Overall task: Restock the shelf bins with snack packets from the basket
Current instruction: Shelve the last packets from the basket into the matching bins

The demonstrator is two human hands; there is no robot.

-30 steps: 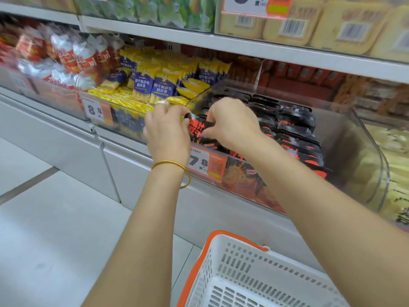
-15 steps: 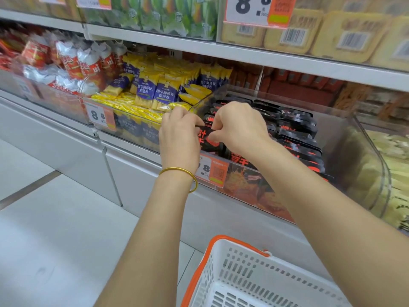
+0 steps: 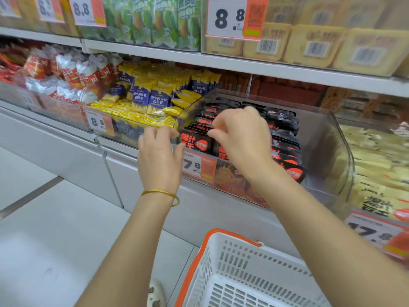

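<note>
Just below us, the white basket with its orange rim sits by the shelf base. Above it our left hand, a gold bangle on the wrist, curls thumb and fingers round the left edge of the front black packet, while our right hand pinches its top right corner. That packet stands upright at the front of the clear bin, just above the 7.8 price tag, with rows of like packets behind. Further left, yellow-and-blue packets fill the neighbouring bin.
</note>
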